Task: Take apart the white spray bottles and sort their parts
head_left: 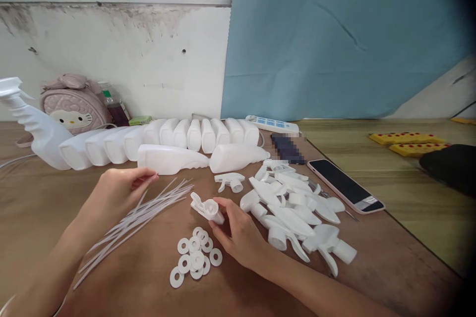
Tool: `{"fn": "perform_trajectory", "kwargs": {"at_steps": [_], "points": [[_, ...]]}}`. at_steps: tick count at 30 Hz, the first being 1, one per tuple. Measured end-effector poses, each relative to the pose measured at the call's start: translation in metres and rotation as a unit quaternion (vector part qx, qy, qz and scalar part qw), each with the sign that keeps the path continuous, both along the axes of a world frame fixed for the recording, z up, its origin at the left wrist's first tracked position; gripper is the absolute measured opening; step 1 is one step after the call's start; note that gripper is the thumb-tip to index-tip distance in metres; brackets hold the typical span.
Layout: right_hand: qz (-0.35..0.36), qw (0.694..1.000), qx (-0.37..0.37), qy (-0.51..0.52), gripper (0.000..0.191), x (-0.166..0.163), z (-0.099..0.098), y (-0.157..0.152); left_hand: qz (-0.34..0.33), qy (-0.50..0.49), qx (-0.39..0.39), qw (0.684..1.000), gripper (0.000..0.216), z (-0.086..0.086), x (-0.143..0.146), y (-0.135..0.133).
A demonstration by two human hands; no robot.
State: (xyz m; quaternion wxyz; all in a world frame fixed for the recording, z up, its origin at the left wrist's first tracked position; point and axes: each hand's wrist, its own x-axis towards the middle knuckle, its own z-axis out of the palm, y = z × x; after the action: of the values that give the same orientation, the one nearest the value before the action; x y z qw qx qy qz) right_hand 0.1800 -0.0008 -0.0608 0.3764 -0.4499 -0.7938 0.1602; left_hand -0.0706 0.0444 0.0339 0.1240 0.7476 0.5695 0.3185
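My right hand [241, 237] is closed on a white trigger spray head [208, 209], whose round collar opening faces up. My left hand [122, 193] is pinched at the fingertips on a thin white dip tube [142, 198], whose lower end runs down to the loose pile of tubes [148, 213]. White ring washers [197, 259] lie in a small heap just below the held spray head. To the right of my right hand is a pile of white spray heads [290, 203]. A single spray head [230, 182] lies apart, beyond the held one.
White plastic bottles [171, 158] lie in a row along the back. An upright spray bottle [40, 131] with its head on stands at far left, near a pink bag [76, 104]. A phone [345, 185] and a power strip [273, 124] are at the right.
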Motion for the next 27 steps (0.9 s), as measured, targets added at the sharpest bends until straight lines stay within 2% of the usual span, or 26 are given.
{"fn": "perform_trajectory", "kwargs": {"at_steps": [2,5,8,12,18,22,27], "points": [[0.007,1.000,-0.001,0.005,0.034,0.000,-0.001,0.000,0.000,-0.093,0.007,0.996,0.022,0.008,0.010,-0.004],[0.020,1.000,-0.001,0.011,0.034,0.000,-0.001,0.001,-0.008,-0.272,0.046,0.961,0.017,0.021,0.035,-0.011],[0.024,1.000,-0.001,0.011,0.033,0.001,-0.001,0.001,-0.031,-0.346,0.087,0.934,0.009,0.035,0.060,-0.014],[0.028,1.000,-0.008,0.011,0.034,0.002,-0.003,0.001,-0.072,-0.373,0.080,0.922,0.006,0.038,0.079,-0.012],[0.031,0.999,-0.018,0.015,0.031,0.002,-0.002,0.001,-0.102,-0.375,0.008,0.921,0.011,0.013,0.086,-0.008],[0.030,0.999,-0.015,0.017,0.032,0.002,-0.001,0.001,-0.112,-0.313,0.045,0.942,0.008,0.002,0.084,-0.010],[0.033,0.999,-0.026,0.016,0.034,0.003,-0.004,0.001,-0.093,-0.267,0.109,0.953,0.007,0.003,0.078,-0.011]]}}
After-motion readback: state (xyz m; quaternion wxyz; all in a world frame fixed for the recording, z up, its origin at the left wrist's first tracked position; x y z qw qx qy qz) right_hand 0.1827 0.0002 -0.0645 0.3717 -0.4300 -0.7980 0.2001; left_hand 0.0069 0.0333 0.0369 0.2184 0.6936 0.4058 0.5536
